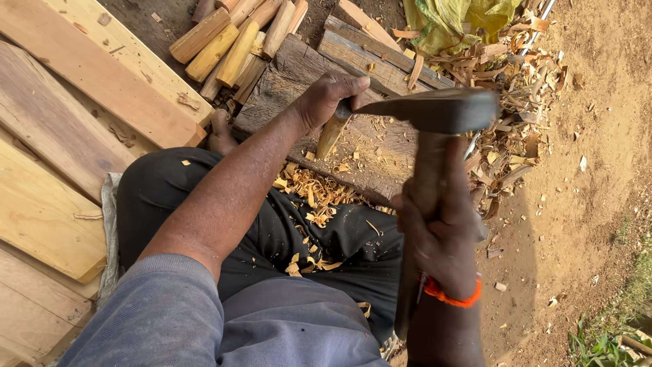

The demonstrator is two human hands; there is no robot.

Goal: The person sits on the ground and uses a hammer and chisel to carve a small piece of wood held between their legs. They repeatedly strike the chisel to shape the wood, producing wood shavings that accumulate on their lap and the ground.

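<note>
My left hand grips the top of a short pale wooden stick that stands upright on a worn wooden block. My right hand, with an orange band at the wrist, is closed around the wooden handle of an adze-like tool. Its dark metal blade points left, level with the top of the stick and close to my left fingers. Curled wood shavings lie on my dark trousers and on the block.
A pile of several similar cut sticks lies beyond the block. Pale planks cover the left side. A heap of bark and chips and a yellow-green sack sit at the upper right, on bare dirt.
</note>
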